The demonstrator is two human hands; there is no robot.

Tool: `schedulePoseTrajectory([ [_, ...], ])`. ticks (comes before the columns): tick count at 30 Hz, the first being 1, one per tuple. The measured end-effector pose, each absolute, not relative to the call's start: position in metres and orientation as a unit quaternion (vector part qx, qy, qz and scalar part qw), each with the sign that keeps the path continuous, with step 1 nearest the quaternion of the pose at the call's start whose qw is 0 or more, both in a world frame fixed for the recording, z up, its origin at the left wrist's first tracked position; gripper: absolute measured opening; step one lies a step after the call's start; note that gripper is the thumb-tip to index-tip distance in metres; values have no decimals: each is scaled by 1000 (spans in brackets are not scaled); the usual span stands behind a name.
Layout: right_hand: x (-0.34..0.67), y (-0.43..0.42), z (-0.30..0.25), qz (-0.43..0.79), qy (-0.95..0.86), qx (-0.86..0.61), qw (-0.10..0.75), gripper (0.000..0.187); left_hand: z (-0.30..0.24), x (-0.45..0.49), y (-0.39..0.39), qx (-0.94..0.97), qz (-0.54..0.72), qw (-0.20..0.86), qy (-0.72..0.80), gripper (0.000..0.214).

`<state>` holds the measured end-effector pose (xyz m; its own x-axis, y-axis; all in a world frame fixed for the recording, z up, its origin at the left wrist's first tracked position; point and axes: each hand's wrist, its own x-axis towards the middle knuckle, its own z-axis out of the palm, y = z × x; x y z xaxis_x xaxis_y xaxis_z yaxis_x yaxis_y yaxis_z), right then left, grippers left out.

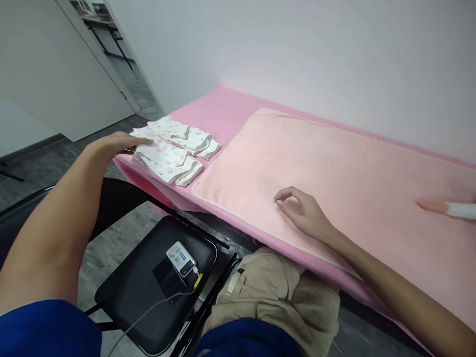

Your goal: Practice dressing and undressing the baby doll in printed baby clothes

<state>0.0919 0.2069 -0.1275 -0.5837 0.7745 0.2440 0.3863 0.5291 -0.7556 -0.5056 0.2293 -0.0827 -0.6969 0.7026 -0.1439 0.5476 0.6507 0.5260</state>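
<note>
Garments [167, 158], white with small prints, lie folded in 2 stacks side by side at the left end of a pink-covered table [208, 106]. The person's left hand [132, 143] reaches over the outer left edge of the nearer stack, fingers extended and at least 1 fingertip lying on the cloth; the underside of the hand is hidden, so whether it grips the fabric cannot be told. The right hand [299, 210] is loosely curled above a pale peach pad [334, 168], thumb and index finger rounded about a small gap, with nothing in its grasp. The pad lies flat just right of the garments and takes up much of the tabletop. At its far right, a white and orange object [451, 208], blurred and cut off by the edge of view, lies over the pad. Below the table's near side, a black chair [137, 297] bears a white power bank [181, 259] with a cable [156, 305] plugged in, partly resting on a flat dark object [168, 277].
</note>
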Motion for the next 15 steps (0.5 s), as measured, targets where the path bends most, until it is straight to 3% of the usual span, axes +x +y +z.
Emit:
schedulePoseTrajectory([
  [4,130,185,-109,310,-799,-374,355,18,-21,-409,231,354,295,115,880,29],
  [7,148,168,-85,264,-801,-356,403,17,21,-305,236,489,349,110,792,45],
  [11,161,151,-43,135,-831,-321,434,47,42,-145,227,706,416,178,545,63],
  [15,186,134,-14,47,-808,-356,466,63,24,-21,198,806,432,272,299,58],
])
